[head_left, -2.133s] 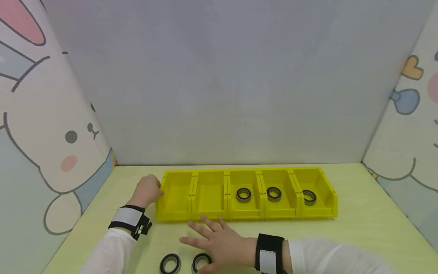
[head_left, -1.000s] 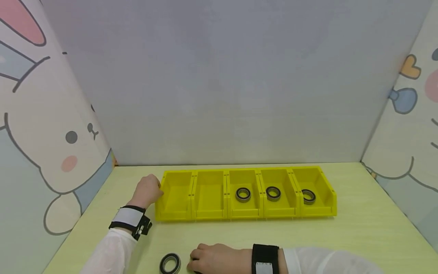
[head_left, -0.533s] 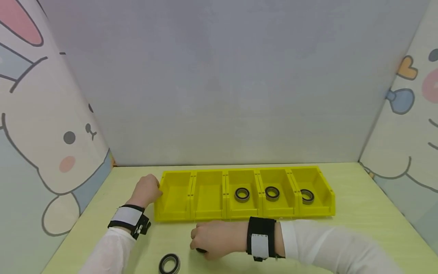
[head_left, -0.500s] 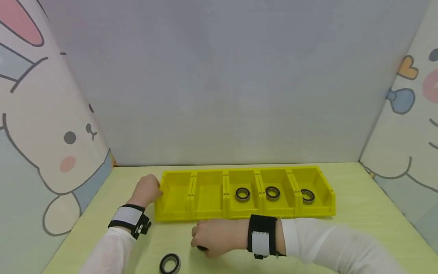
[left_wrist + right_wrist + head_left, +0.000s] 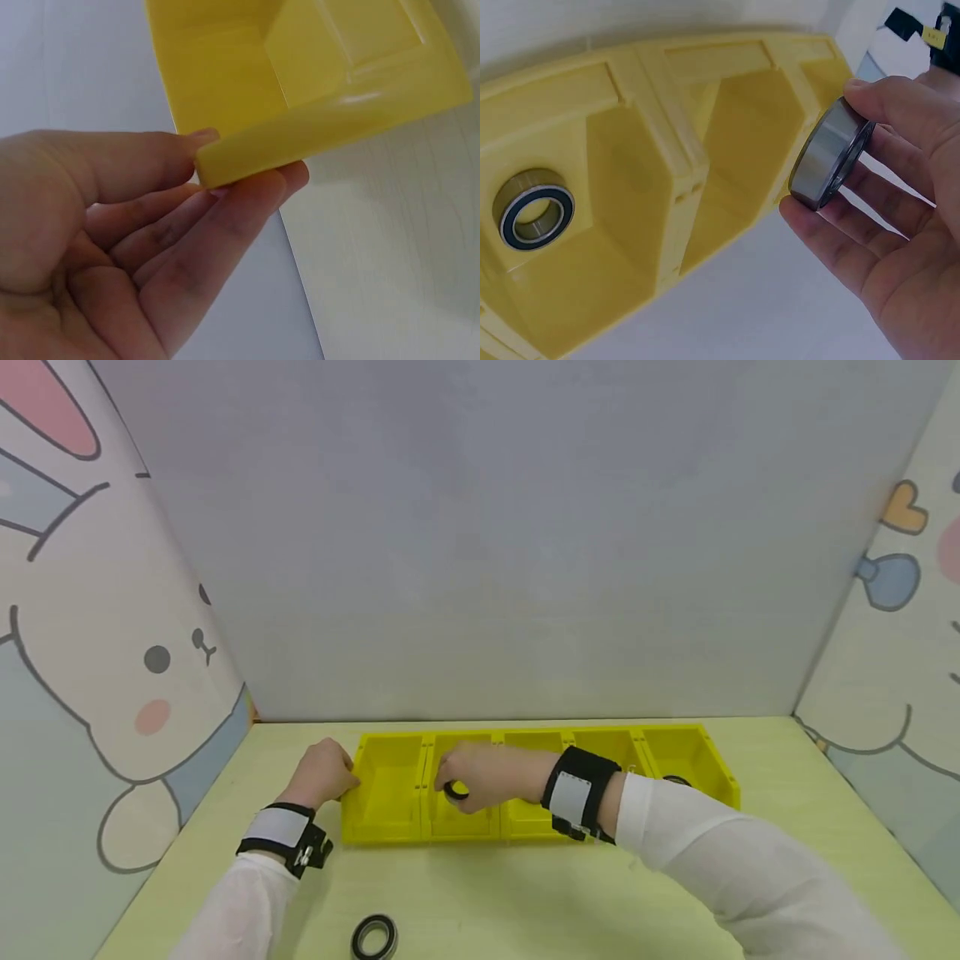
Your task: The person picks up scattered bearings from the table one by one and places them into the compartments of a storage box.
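My left hand [image 5: 321, 774] pinches the left side wall of the leftmost yellow bin [image 5: 386, 831], thumb on the inner face and fingers outside, as the left wrist view shows. My right hand [image 5: 480, 774] holds a ball bearing [image 5: 831, 156] by its outer ring between thumb and fingertips. In the head view this hand is over the second bin from the left [image 5: 459, 827], overlapping the third. Another bearing [image 5: 534, 210] lies in a bin in the right wrist view. On the table in front of the row lies a loose bearing [image 5: 373, 937].
The yellow bins stand side by side in one row on the pale table [image 5: 480, 893]. In the rightmost bin [image 5: 686, 752] a bearing [image 5: 677, 780] shows partly behind my right sleeve. A grey wall [image 5: 495, 543] rises behind, with cartoon-printed panels on both sides.
My right hand took the right-hand loose bearing from the table and carried it forward, up over the second bin. The left hand has stayed at the leftmost bin's wall.
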Action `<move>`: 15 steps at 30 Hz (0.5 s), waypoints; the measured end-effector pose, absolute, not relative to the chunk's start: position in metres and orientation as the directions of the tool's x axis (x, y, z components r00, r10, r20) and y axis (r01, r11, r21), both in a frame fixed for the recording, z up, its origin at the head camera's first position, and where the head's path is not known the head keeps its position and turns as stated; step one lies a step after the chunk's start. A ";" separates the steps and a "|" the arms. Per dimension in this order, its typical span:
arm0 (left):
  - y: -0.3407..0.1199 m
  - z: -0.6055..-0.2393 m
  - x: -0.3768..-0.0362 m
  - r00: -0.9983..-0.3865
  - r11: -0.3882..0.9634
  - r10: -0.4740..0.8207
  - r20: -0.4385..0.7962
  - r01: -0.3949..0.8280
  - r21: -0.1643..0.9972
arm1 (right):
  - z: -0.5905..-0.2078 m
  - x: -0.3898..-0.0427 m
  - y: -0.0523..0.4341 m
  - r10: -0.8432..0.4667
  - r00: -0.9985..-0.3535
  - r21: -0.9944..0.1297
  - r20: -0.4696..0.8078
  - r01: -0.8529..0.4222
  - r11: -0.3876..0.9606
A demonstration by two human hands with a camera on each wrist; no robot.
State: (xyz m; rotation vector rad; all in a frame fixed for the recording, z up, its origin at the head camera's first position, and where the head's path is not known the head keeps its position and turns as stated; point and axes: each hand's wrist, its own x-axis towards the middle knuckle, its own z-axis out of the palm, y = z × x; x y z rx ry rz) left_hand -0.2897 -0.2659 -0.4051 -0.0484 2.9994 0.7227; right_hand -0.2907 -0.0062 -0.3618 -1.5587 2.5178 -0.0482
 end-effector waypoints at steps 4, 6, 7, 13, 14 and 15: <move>-0.267 -0.407 -0.291 -0.998 0.886 -0.021 -0.059 -0.046 0.462 | -0.372 -0.310 -0.010 -0.868 -0.486 -0.102 -0.103 -0.863 0.495; -0.268 -0.409 -0.290 -0.999 0.887 -0.017 -0.051 -0.039 0.461 | -0.380 -0.316 -0.012 -0.854 -0.512 -0.085 -0.092 -0.851 0.519; -0.268 -0.409 -0.290 -0.999 0.887 -0.015 -0.049 -0.036 0.461 | -0.385 -0.318 -0.013 -0.847 -0.525 -0.080 -0.087 -0.844 0.531; -0.269 -0.410 -0.292 -0.999 0.879 -0.008 -0.049 -0.030 0.476 | -0.419 -0.331 -0.019 -0.814 -0.579 -0.060 -0.048 -0.811 0.581; -0.269 -0.410 -0.292 -0.999 0.876 -0.010 -0.050 -0.033 0.481 | -0.423 -0.333 -0.020 -0.809 -0.586 -0.058 -0.043 -0.807 0.588; -0.269 -0.410 -0.293 -0.998 0.876 -0.012 -0.055 -0.037 0.481 | -0.427 -0.335 -0.020 -0.804 -0.594 -0.059 -0.041 -0.802 0.595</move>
